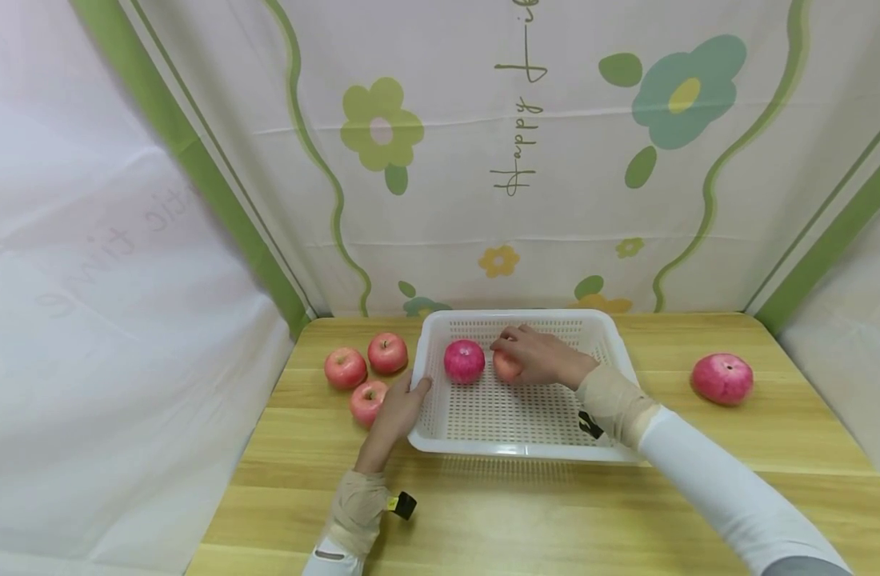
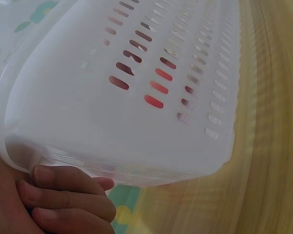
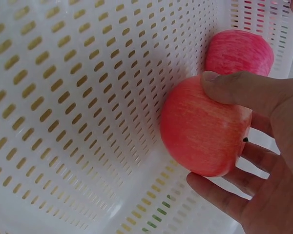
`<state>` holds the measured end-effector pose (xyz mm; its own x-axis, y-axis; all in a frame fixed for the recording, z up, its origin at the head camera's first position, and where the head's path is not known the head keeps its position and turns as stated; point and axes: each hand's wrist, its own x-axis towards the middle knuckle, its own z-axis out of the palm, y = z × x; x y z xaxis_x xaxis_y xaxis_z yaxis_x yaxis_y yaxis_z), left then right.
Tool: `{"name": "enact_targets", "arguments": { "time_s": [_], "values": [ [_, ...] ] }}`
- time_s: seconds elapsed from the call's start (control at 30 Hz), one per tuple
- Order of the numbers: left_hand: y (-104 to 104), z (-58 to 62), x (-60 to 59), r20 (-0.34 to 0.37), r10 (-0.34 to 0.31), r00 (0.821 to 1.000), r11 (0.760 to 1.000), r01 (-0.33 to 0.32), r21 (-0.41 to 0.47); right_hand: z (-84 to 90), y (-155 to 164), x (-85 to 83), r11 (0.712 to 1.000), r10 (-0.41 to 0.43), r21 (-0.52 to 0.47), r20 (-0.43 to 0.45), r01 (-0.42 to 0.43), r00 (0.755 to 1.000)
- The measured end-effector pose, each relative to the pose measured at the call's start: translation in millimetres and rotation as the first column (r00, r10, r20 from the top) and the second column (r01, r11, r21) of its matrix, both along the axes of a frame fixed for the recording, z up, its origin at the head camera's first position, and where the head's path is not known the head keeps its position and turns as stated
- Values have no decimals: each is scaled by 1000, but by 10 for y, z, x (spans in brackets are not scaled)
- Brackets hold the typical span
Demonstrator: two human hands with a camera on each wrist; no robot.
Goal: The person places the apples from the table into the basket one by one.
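Note:
A white perforated plastic basket (image 1: 476,450) stands on the wooden table. My left hand (image 1: 398,410) grips its left rim, and in the left wrist view the fingers (image 2: 71,200) curl under the rim. Inside the basket, my right hand (image 1: 539,356) holds a light red apple (image 3: 202,129) between thumb and fingers, with its dark stem end toward the palm. The apple is just above or on the basket floor; I cannot tell which. To its left in the head view sits a deeper pink apple (image 1: 464,362), a small gap away.
Left of the basket are a red apple (image 1: 345,368), another behind it (image 1: 387,353), and a third apple (image 1: 368,402) beside my left hand. A large pink apple-like fruit (image 1: 723,378) lies at the table's right. A printed curtain (image 1: 440,200) hangs along the back edge.

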<state>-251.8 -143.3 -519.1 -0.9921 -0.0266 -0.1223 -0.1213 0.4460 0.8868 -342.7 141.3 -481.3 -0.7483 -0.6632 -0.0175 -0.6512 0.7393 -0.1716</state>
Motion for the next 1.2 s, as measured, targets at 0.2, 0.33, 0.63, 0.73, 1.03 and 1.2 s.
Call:
{"name": "enact_targets", "arguments": {
  "time_s": [0.2, 0.33, 0.63, 0.73, 1.03, 1.2],
  "values": [
    [1, 8, 4, 3, 4, 1000, 1000, -4, 13, -20, -15, 1, 1000, -2, -1, 4, 2, 1000],
    [8, 15, 3, 4, 4, 1000, 1000, -4, 11, -29, -12, -2, 1000, -1, 5, -6, 1, 1000],
    [5, 0, -10, 5, 3, 1000, 1000, -3, 7, -23, -17, -2, 1000, 11, 28, -8, -11, 1000],
    [0, -15, -12, 4, 2, 1000, 1000, -2, 4, -14, -26, 8, 999, 12, 42, -17, -12, 1000],
    [-6, -41, -12, -6, -5, 1000, 1000, 5, 11, 3, -46, 27, 998, -6, 58, -2, 7, 1000],
    [-6, -34, -5, -5, -3, 1000, 1000, 3, 8, -10, -38, 21, 998, -16, 58, 4, 16, 1000]
  ]
}}
